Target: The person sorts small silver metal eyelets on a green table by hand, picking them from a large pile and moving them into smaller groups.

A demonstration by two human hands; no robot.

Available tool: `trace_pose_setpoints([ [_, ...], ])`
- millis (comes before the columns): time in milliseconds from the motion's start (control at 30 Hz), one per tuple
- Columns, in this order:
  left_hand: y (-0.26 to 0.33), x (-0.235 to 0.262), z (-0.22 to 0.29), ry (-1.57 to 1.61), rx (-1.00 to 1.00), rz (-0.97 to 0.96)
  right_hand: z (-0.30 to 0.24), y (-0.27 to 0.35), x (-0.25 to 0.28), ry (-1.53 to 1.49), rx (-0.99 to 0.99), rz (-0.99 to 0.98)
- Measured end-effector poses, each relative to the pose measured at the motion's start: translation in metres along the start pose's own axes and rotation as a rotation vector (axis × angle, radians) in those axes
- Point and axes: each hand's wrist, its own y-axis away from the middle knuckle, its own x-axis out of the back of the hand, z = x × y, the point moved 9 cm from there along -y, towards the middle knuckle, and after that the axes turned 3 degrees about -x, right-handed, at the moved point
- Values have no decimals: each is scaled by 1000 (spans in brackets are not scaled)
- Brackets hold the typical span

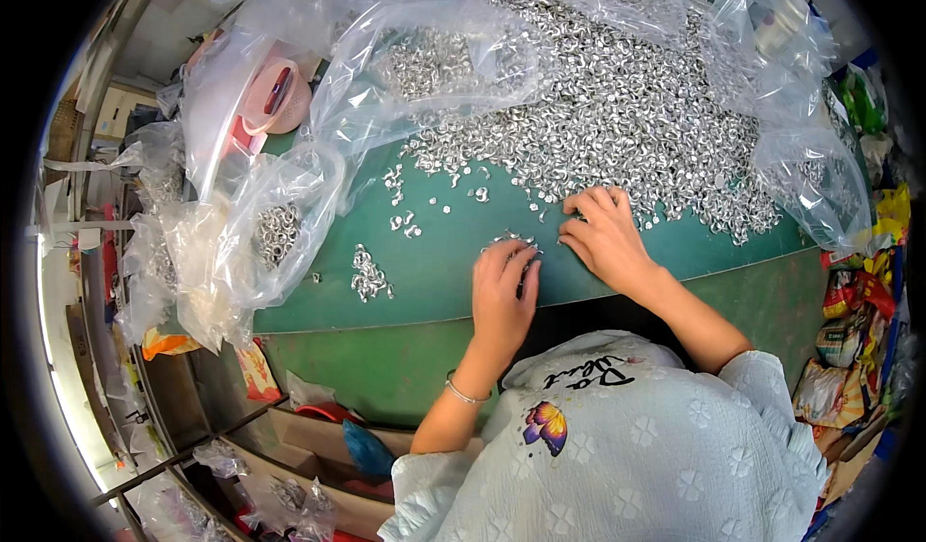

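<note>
Where the left hand (502,296) curls: 1 small cluster of metal parts (513,237), fingers bent; I cannot tell whether they grip any.
Right hand (608,241): fingers bent, at the near edge of the silver pile (627,118); grip unclear.
Green table (434,282): bears pile and cluster.
Small heap (368,277): well apart, left of the left hand.

Left bare hand (502,296) is pointing forward, half-curled; left bare forearm (449,415) is leaning inward behind. Right bare hand (610,241) is angling leftward, fingers (581,204) bent; right bare forearm (702,324) is slanting inward.
</note>
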Motion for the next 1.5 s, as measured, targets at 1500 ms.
trace_pose_setpoints([
  [1500,-2,-60,23,-116,-91,-169,28,23,30,95,-108,117],
])
